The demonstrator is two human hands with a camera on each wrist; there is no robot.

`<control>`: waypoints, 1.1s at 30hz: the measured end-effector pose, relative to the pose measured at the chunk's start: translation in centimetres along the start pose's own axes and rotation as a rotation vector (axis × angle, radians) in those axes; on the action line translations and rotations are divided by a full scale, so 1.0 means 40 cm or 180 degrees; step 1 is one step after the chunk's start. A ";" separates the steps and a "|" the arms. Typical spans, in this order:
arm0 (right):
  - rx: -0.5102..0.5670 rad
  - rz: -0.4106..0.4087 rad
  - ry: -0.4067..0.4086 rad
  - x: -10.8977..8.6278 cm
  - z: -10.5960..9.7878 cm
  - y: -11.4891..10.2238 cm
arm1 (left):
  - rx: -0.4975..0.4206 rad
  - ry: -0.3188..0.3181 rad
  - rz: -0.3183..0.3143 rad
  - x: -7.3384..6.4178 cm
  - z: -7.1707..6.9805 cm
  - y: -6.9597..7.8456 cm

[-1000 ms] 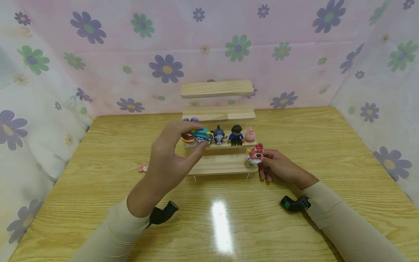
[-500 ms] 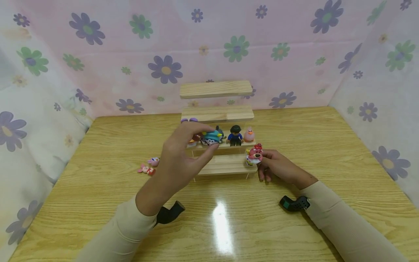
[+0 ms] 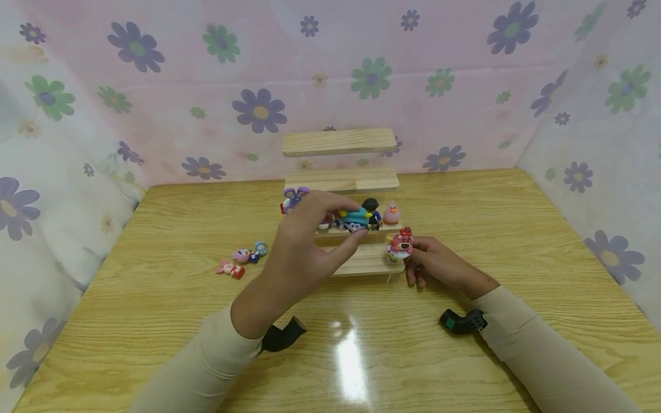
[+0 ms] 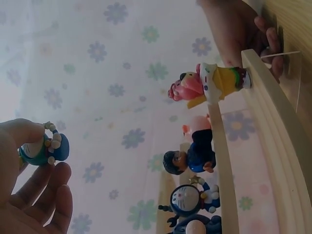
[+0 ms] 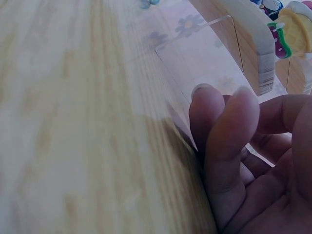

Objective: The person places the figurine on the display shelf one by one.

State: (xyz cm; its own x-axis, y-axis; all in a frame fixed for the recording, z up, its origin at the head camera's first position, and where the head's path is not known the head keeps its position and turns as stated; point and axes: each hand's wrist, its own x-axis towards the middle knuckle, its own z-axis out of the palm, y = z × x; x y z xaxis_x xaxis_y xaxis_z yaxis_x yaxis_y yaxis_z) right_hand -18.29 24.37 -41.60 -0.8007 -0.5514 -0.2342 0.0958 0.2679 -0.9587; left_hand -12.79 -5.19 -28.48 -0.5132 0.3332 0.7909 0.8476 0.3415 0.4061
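Observation:
My left hand (image 3: 304, 241) pinches a small toy figurine (image 3: 354, 218) with a teal, yellow-horned hat between thumb and fingers. In the left wrist view this figurine (image 4: 46, 148) hangs apart from the tiered wooden shelf. My right hand (image 3: 444, 264) lies by the right end of the lowest tier (image 3: 366, 261), its fingers (image 5: 231, 136) loosely curled beside the clear side support; any contact is hard to tell. A pink bear figurine (image 3: 400, 246) stands on that end. Behind, the second tier carries a pink bird figurine (image 3: 391, 213), a black-haired figurine (image 4: 190, 153) and a blue cat-like figurine (image 4: 192, 200).
Several small figurines lie on the table at left, among them a pink one with long ears (image 3: 230, 269) and a blue-hatted one (image 3: 260, 248). A purple-eared figurine (image 3: 295, 196) stands at the second tier's left. Two bare tiers (image 3: 338, 141) rise behind.
My left hand has moved to the right along the shelf with the teal-hatted figurine, uncovering more of the figurines lying on the table. The right hand has stayed in place.

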 end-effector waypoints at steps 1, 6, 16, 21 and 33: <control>0.0001 0.0009 -0.0002 0.001 0.000 0.000 | -0.0006 -0.0013 0.0003 0.001 0.003 0.001; -0.0016 0.0007 -0.0013 0.003 -0.003 0.004 | 0.0003 -0.0095 0.0014 0.007 0.022 0.006; -0.0065 -0.0088 -0.0031 0.001 -0.006 0.007 | 0.0327 -0.0360 -0.0117 -0.003 0.065 -0.005; -0.0156 -0.0156 -0.0029 0.000 -0.005 0.008 | 0.0401 -0.0499 -0.0234 -0.018 0.087 -0.018; 0.0001 -0.0096 -0.0058 0.000 -0.001 0.001 | 0.0790 -0.0745 -0.0548 -0.039 0.110 -0.037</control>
State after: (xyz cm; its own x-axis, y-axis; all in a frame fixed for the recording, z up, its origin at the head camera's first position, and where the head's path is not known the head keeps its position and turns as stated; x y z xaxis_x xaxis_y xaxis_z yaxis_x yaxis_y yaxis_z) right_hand -18.30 24.40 -41.62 -0.7923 -0.5735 -0.2080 0.0720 0.2507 -0.9654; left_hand -13.85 -2.35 -32.33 -0.6864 0.4345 0.5832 0.7027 0.6029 0.3779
